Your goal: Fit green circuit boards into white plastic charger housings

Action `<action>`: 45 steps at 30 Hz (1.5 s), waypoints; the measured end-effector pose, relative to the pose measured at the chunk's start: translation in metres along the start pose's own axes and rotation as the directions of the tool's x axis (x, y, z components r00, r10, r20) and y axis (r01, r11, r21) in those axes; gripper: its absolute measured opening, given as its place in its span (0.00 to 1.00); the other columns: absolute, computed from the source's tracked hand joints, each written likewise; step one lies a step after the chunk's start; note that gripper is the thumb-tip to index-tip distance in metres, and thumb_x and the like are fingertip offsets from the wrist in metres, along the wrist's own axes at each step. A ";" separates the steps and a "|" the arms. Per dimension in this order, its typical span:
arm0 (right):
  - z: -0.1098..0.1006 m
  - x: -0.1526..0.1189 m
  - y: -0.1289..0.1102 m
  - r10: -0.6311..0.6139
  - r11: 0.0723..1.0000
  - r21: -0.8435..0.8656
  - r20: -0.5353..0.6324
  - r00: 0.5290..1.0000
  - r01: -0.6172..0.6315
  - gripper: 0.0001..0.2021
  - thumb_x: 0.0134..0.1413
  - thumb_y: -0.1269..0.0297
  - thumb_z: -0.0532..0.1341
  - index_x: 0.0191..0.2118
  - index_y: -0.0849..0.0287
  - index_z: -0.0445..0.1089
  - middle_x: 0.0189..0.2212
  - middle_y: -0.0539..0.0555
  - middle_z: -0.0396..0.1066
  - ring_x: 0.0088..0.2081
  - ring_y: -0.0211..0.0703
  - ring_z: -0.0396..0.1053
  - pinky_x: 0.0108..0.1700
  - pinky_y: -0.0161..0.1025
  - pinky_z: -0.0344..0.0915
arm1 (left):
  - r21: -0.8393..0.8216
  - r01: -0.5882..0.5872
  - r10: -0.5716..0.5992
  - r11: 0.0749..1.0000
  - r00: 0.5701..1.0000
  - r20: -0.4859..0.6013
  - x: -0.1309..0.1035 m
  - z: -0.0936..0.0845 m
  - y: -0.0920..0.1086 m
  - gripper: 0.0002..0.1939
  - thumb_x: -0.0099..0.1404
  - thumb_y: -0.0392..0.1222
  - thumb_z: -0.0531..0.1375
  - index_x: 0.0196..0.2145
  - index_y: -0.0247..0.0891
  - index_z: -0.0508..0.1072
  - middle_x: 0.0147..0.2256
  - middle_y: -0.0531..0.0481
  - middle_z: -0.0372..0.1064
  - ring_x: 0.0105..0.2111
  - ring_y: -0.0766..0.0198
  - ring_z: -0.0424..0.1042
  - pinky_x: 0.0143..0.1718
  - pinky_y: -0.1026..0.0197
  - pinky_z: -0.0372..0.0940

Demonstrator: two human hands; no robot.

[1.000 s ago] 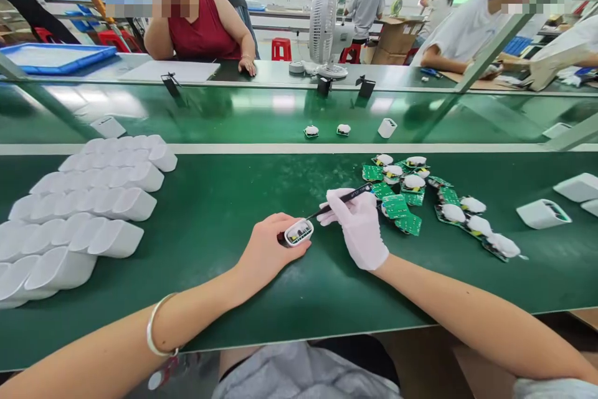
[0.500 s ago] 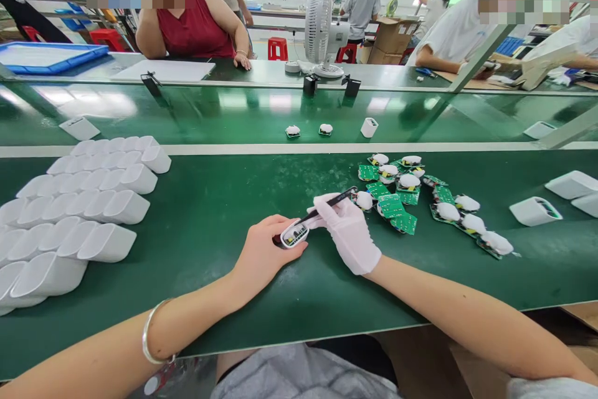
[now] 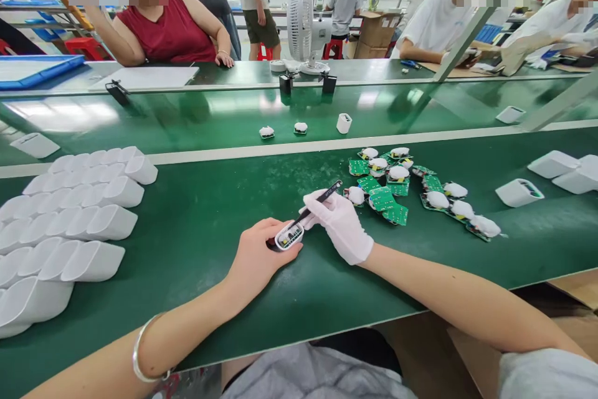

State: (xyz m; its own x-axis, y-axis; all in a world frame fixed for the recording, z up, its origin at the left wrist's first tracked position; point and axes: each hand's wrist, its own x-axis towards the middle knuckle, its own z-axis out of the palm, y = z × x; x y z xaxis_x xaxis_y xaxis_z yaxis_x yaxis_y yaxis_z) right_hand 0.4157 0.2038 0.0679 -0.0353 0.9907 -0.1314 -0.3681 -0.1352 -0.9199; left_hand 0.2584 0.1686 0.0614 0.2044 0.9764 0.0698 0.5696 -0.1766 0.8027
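Observation:
My bare left hand (image 3: 261, 254) is wrapped round a white plastic housing (image 3: 290, 236), its open end turned up toward me. Circuit-board parts show inside that opening. Black tweezers (image 3: 322, 198) are pinched in my right hand (image 3: 340, 225), which wears a white glove. Their lower tip reaches the housing's rim; whether it touches a part inside I cannot tell. Just right of the gloved hand lies a loose group of green circuit boards (image 3: 383, 198) with white padded tops.
Rows of white empty housings (image 3: 93, 215) fill the left side. More boards (image 3: 460, 209) and a filled housing (image 3: 519, 192) lie to the right. Beyond a pale strip sit two boards and a housing (image 3: 344, 123). A fan (image 3: 301, 25) and several people are across the bench.
The whole view has shifted and tilted slightly, so the bench things appear further left. Both hands keep the same hold, with the tweezers still at the housing's opening.

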 end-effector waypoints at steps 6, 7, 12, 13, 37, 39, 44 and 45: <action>0.002 0.003 0.004 -0.012 0.999 0.034 -0.025 1.000 0.012 0.20 0.32 0.51 0.69 0.26 0.60 0.64 0.17 0.47 0.69 0.17 0.35 0.67 0.20 0.32 0.66 | 0.092 -0.008 0.011 0.996 0.999 -0.033 0.002 -0.001 -0.002 0.09 0.51 0.49 0.64 0.28 0.44 0.78 0.33 0.55 0.73 0.27 0.65 0.70 0.29 0.67 0.65; 0.002 0.004 0.005 -0.002 1.000 0.030 -0.020 1.000 0.002 0.20 0.32 0.51 0.69 0.26 0.59 0.64 0.18 0.47 0.69 0.18 0.35 0.68 0.21 0.32 0.66 | 0.106 -0.006 0.011 0.994 0.999 -0.042 0.003 -0.001 -0.004 0.10 0.50 0.51 0.64 0.27 0.44 0.78 0.33 0.55 0.74 0.26 0.65 0.70 0.29 0.67 0.66; 0.001 0.007 0.008 -0.008 1.000 -0.013 -0.008 1.000 0.008 0.16 0.36 0.52 0.67 0.28 0.56 0.65 0.19 0.46 0.67 0.20 0.36 0.67 0.23 0.36 0.66 | 0.167 0.016 -0.012 0.986 1.000 -0.022 0.008 -0.002 -0.009 0.15 0.49 0.58 0.62 0.27 0.46 0.78 0.34 0.55 0.75 0.26 0.63 0.72 0.28 0.67 0.67; 0.001 0.005 0.006 -0.022 1.000 -0.016 -0.006 1.000 0.022 0.15 0.38 0.52 0.66 0.28 0.56 0.65 0.19 0.46 0.67 0.20 0.36 0.67 0.24 0.37 0.67 | 0.179 0.022 -0.019 0.984 1.000 -0.022 0.008 -0.002 -0.010 0.15 0.49 0.59 0.62 0.27 0.47 0.78 0.34 0.55 0.75 0.26 0.63 0.73 0.28 0.68 0.67; -0.001 -0.002 -0.002 -0.046 0.996 -0.084 -0.025 0.999 0.044 0.19 0.36 0.53 0.70 0.30 0.61 0.67 0.20 0.49 0.71 0.20 0.36 0.70 0.22 0.32 0.69 | -0.023 -0.025 0.025 0.999 1.000 0.008 0.002 -0.002 0.000 0.07 0.53 0.42 0.63 0.30 0.41 0.78 0.31 0.52 0.72 0.28 0.65 0.69 0.29 0.65 0.63; 0.002 -0.004 0.000 -0.065 0.989 -0.133 -0.050 0.997 0.058 0.20 0.35 0.52 0.70 0.30 0.61 0.67 0.19 0.49 0.70 0.20 0.37 0.70 0.22 0.33 0.69 | -0.036 -0.024 0.024 0.999 1.000 0.009 0.001 -0.002 0.000 0.07 0.52 0.41 0.63 0.31 0.41 0.78 0.31 0.52 0.72 0.28 0.65 0.68 0.29 0.65 0.63; -0.007 -0.001 -0.008 -0.159 0.954 -0.270 -0.088 0.983 0.130 0.19 0.44 0.51 0.64 0.36 0.61 0.66 0.23 0.49 0.70 0.21 0.37 0.70 0.25 0.36 0.70 | -0.054 -0.009 0.011 0.999 1.000 0.026 0.000 -0.002 -0.001 0.07 0.53 0.42 0.63 0.31 0.42 0.78 0.31 0.52 0.72 0.29 0.65 0.69 0.30 0.64 0.63; -0.011 -0.001 -0.011 -0.164 0.923 -0.365 -0.074 0.984 0.126 0.18 0.49 0.51 0.61 0.39 0.61 0.65 0.23 0.49 0.69 0.21 0.37 0.69 0.25 0.36 0.69 | -0.052 -0.004 0.006 0.999 0.999 0.036 0.000 -0.003 -0.001 0.07 0.53 0.43 0.63 0.31 0.41 0.78 0.31 0.52 0.72 0.29 0.65 0.69 0.30 0.64 0.63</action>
State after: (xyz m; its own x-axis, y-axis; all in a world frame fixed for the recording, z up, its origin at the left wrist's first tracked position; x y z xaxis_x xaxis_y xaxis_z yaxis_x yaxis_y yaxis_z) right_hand 0.4296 0.2043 0.0739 0.0941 0.9955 -0.0057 -0.0052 -0.0052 -1.0000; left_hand 0.2559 0.1688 0.0623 0.2362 0.9702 0.0536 0.5268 -0.1742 0.8319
